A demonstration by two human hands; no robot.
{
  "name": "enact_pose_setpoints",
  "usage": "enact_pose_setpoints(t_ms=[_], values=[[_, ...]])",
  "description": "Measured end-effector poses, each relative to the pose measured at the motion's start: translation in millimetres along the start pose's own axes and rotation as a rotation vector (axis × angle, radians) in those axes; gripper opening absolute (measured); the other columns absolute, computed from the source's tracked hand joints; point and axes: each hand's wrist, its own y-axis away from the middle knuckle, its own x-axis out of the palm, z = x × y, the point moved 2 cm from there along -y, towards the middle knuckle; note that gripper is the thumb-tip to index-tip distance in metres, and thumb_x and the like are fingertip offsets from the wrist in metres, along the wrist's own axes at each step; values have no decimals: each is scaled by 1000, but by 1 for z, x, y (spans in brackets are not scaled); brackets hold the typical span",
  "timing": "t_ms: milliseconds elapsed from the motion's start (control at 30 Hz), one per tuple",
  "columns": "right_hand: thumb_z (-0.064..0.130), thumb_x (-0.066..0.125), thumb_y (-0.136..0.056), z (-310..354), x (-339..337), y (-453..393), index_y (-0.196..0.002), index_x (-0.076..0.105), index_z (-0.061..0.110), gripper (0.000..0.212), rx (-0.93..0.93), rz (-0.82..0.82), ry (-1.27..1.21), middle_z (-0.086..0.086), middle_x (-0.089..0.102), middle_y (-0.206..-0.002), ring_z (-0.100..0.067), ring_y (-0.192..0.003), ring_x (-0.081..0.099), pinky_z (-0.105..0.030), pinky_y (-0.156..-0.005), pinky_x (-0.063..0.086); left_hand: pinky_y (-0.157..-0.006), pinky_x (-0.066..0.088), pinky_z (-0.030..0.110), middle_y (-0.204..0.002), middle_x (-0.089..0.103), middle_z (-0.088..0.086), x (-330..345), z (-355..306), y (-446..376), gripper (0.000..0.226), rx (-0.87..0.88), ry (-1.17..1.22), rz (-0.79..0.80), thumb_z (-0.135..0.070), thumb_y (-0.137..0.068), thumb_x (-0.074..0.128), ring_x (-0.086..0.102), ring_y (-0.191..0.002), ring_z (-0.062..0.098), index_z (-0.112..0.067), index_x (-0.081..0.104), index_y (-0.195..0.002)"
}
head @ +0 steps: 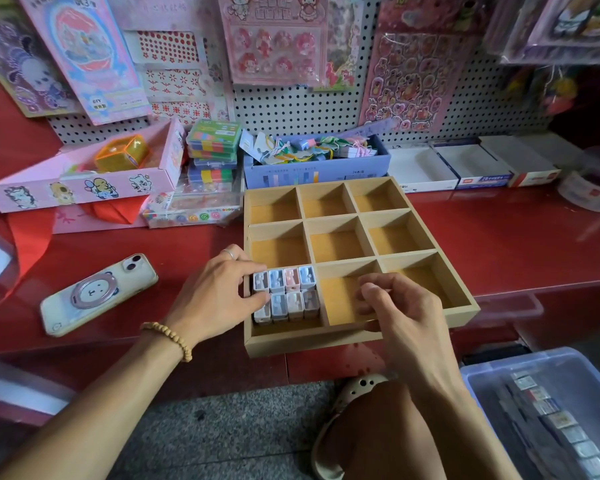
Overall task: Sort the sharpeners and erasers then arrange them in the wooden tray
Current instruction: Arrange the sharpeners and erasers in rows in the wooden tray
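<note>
L wrist: wood-bead bracelet (168, 337) | L finger: ring (228, 253), silver? | arms bare

Head view, close, downward-forward
</note>
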Motion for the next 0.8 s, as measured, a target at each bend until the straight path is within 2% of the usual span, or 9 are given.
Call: enact_pose_setpoints(t_ms=[133,267,333,433,533,667,700,800], values=[[15,58,-94,3,-9,1,-83,73,22,19,-15,-13,-26,-7,72,-81,-14,-71,62,-45,-71,56,-75,48,29,-103,48,-20,-7,-1,4,47,13,16,5,-50,-84,66,52,-90,-2,-29,63,-125],[14,58,-95,3,-21,4,-85,72,21,19,-34,-39,-25,-7,72,-81,-26,-74,65,-46,-72,56,-72,51,28,-102,51,-20,-15,-14,13,41,45,70,-18,-47,-85,65,53,-90,-6,-29,65,-122],[13,58,-95,5,-29,6,-85,72,20,18,-50,-47,-11,-11,71,-81,-23,-69,62,-42,-68,55,-73,53,30,-99,53,-21,-18,-28,18,35,63,127,-40,-43,-85,67,55,-91,-5,-29,68,-117],[13,59,-95,8,-46,12,-87,72,20,16,-56,-66,-2,-14,71,-84,-17,-67,62,-28,-56,53,-72,54,24,-95,61,-17,-18,-62,26,23,83,315,-58,-31,-84,72,61,-91,2,-28,71,-107],[17,61,-93,4,-71,20,-86,72,24,15,-74,-123,25,-8,73,-81,-28,-77,67,-44,-70,57,-69,53,19,-95,66,-14,-7,-107,37,18,106,505,17,-24,-86,71,64,-92,4,-29,73,-103],[35,61,-88,-10,-116,34,-87,73,30,13,-81,-200,28,3,74,-81,-22,-79,69,-49,-74,58,-70,50,14,-98,67,-16,22,-167,54,18,149,640,147,-22,-89,68,63,-93,0,-29,73,-105],[33,61,-90,-15,-129,38,-88,73,29,12,-85,-218,34,5,75,-82,-18,-79,70,-46,-73,58,-71,50,14,-100,66,-18,32,-180,59,18,156,650,175,-23,-89,68,63,-93,-1,-28,73,-106],[24,61,-94,-35,-168,54,-85,70,30,15,-83,-300,76,16,71,-77,-4,-72,64,-27,-68,51,-74,50,15,-101,65,-22,67,-214,72,21,190,636,235,-36,-86,65,61,-96,-5,-31,73,-105]])
